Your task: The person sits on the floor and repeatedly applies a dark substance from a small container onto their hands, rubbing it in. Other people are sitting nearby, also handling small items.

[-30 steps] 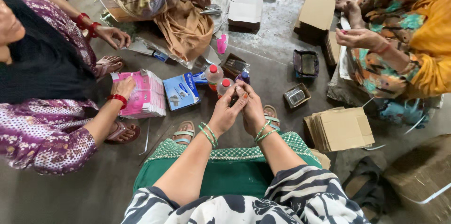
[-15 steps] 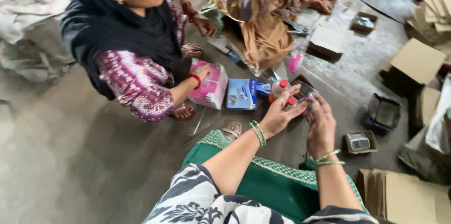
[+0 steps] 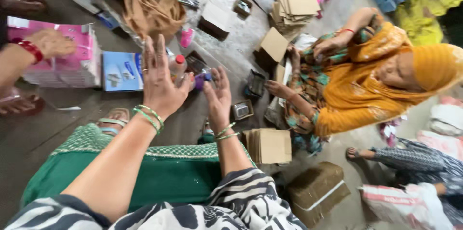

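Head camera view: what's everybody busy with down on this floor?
A person sits on the floor, left hand raised with fingers spread, right hand by a small purple-capped bottle. A red-capped clear bottle and a blue printed box lie just beyond. To the right, a co-worker in orange handles items beside flat brown cardboard boxes.

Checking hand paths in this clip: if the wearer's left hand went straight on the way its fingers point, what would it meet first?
Probably the tan cloth heaped beyond the left hand; the small red-capped bottle sits just beside that line. Depth is unclear.
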